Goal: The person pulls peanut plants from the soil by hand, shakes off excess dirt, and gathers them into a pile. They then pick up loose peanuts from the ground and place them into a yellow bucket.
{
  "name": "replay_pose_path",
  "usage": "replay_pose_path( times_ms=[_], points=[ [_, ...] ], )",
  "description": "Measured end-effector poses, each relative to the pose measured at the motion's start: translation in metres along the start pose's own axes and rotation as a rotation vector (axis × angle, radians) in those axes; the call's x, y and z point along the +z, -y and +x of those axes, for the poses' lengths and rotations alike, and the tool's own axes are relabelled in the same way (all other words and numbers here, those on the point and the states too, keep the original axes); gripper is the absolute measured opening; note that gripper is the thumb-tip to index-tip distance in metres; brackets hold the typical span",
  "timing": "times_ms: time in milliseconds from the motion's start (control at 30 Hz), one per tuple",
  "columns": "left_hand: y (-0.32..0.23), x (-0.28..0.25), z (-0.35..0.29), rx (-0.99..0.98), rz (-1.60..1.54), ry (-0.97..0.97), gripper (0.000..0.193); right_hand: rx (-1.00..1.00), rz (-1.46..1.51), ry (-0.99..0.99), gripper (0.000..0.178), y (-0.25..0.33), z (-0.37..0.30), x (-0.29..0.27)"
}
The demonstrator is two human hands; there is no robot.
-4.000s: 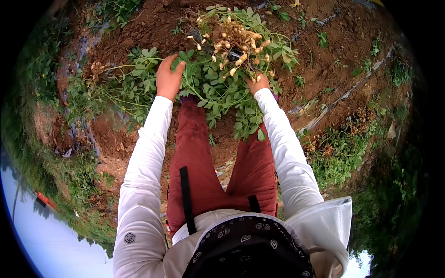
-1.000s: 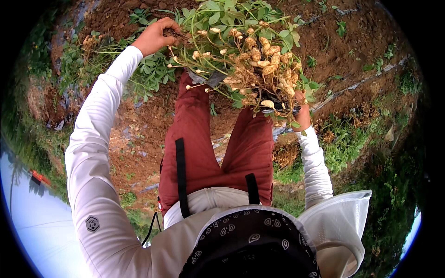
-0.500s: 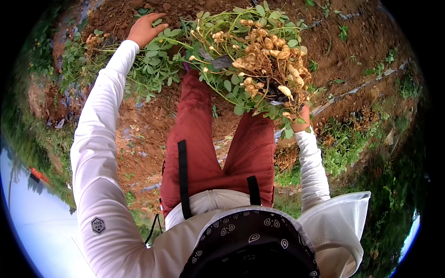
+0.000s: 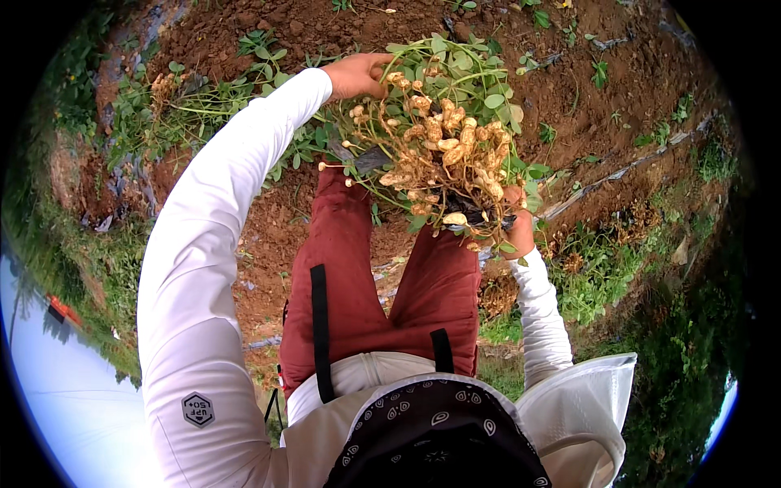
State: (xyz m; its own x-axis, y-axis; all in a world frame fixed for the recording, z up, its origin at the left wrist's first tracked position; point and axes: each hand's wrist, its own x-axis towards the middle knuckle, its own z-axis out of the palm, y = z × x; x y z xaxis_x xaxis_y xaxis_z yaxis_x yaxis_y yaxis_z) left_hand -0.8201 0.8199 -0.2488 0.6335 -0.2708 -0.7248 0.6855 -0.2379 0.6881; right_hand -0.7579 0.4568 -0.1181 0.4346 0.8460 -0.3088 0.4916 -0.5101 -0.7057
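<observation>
An uprooted peanut plant (image 4: 451, 146) hangs over my knees, with several pale, soil-stained pods clustered among its roots and green leaves around them. My right hand (image 4: 521, 236) grips it at the lower right, fingers partly hidden by roots and leaves. Dark scraps of plastic film (image 4: 468, 205) are caught in the roots near that hand. At the plant's upper left edge, my left hand (image 4: 358, 76) has its fingers bent round stems beside the pods; the fingertips are partly hidden by foliage.
More pulled green plants (image 4: 203, 106) lie on the brown soil (image 4: 260, 220) to the left. A strip of plastic film (image 4: 602, 183) crosses the ground on the right, beside weeds (image 4: 598, 285). My red trousers (image 4: 350, 252) are below the plant.
My left hand has moved right, from over the plants on the ground to the held peanut plant. My right hand has shifted slightly down and left, and the pod cluster has turned.
</observation>
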Motion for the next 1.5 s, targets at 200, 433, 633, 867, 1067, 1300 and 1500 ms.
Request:
replay_pose_path(
  times_ms=[200, 433, 633, 867, 1067, 1300, 1500],
  points=[
    [0.001, -0.035, -0.044, 0.157, -0.231, -0.580, 0.042, 0.195, -0.096, -0.178, 0.028, -0.017, 0.022, 0.021],
    [0.036, -0.032, -0.069, -0.219, -0.162, -0.730, 0.078, 0.369, -0.146, -0.231, 0.022, -0.033, 0.125, 0.059],
    [0.033, 0.006, -0.071, 0.085, 0.251, -0.786, 0.085, 0.116, -0.103, -0.320, 0.021, 0.013, 0.129, 0.034],
    [-0.022, 0.006, -0.112, 0.204, 0.260, -0.965, 0.097, -0.061, 0.108, -0.355, 0.019, 0.098, 0.091, -0.028],
    [-0.111, 0.007, -0.221, 0.349, -0.104, -0.921, 0.108, 0.076, 0.411, -0.372, 0.025, 0.182, 0.029, -0.134],
    [-0.102, 0.040, -0.286, 0.299, 0.149, -0.869, 0.103, 0.029, 0.636, -0.307, 0.031, 0.269, 0.000, -0.211],
    [-0.156, 0.032, -0.330, 0.426, 0.274, -0.980, 0.105, -0.191, 0.599, -0.346, 0.029, 0.335, -0.019, -0.260]
  ],
)
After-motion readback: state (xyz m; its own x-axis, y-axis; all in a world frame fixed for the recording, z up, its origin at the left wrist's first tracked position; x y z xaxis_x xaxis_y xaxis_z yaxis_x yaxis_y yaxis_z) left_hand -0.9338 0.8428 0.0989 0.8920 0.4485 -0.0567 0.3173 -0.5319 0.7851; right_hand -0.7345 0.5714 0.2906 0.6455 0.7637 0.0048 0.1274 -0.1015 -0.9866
